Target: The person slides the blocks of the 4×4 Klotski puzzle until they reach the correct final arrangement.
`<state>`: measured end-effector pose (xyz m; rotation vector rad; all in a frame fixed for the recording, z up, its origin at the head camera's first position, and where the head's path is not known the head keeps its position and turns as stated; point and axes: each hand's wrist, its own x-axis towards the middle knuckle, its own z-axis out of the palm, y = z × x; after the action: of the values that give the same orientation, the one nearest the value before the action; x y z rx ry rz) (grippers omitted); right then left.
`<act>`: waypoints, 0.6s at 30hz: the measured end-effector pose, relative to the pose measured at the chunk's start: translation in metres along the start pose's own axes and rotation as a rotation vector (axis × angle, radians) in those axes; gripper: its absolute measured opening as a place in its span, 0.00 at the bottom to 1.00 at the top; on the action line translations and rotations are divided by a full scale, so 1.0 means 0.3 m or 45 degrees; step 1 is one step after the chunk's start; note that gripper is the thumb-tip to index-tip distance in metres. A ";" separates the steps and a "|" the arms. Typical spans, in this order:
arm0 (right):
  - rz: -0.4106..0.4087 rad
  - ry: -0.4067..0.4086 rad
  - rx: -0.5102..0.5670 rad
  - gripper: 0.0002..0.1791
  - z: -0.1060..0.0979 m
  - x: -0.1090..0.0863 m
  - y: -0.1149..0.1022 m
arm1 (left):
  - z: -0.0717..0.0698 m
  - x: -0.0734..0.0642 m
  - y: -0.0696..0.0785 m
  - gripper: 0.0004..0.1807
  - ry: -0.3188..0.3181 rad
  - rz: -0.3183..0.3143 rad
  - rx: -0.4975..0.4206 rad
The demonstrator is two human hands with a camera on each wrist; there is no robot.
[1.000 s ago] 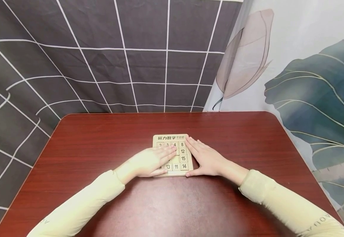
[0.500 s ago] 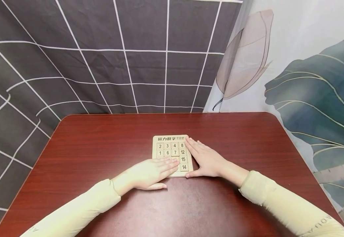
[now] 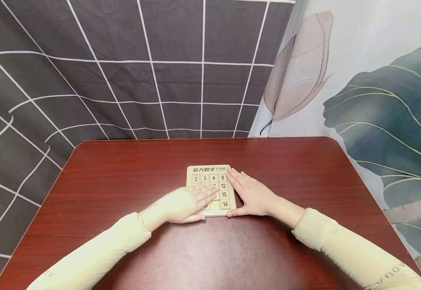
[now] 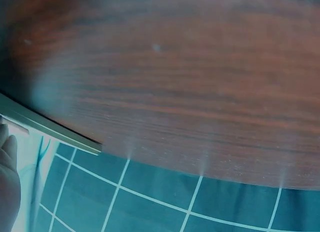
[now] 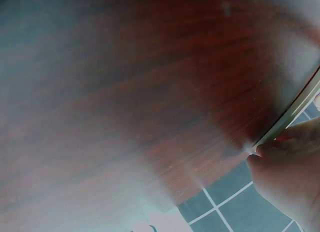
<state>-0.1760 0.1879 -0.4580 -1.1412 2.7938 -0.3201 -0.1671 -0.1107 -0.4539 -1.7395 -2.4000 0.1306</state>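
Observation:
In the head view a pale wooden number slide puzzle point(image 3: 206, 170) lies flat on the table, with dark printed characters along its far edge. My left hand point(image 3: 185, 203) lies over its left and middle part, straight fingertips on the tiles near the 7, thumb by the near edge. Several tiles are hidden under it. A bare slot point(image 3: 214, 205) shows in the bottom row, left of the 14 tile point(image 3: 225, 204). My right hand point(image 3: 254, 195) rests at the puzzle's right side, straight fingers along the upper right edge and thumb at the lower right corner.
The red-brown wooden table point(image 3: 123, 161) has rounded far corners. Behind it hangs a dark cloth point(image 3: 177, 80) with white grid lines, and at the right a pale curtain point(image 3: 359, 32) with leaf prints. Pale sleeves point(image 3: 98, 249) cover both forearms.
My left hand has slid down the puzzle towards me, then partway back up. The bare slot has moved from the third row to the bottom row, where tile 11 was. The right hand stays put.

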 end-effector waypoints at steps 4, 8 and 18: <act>-0.006 0.005 0.001 0.68 -0.005 0.001 -0.005 | -0.002 0.001 -0.008 0.37 -0.011 -0.008 -0.009; 0.001 -0.002 -0.001 0.68 -0.006 0.000 -0.006 | -0.001 -0.005 -0.011 0.38 -0.007 -0.001 -0.028; -0.001 0.002 -0.013 0.68 -0.001 0.002 -0.006 | -0.010 -0.080 -0.001 0.39 0.068 0.036 -0.024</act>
<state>-0.1752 0.1864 -0.4572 -1.1445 2.7993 -0.3071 -0.1594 -0.1336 -0.4530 -1.7627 -2.3475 0.0645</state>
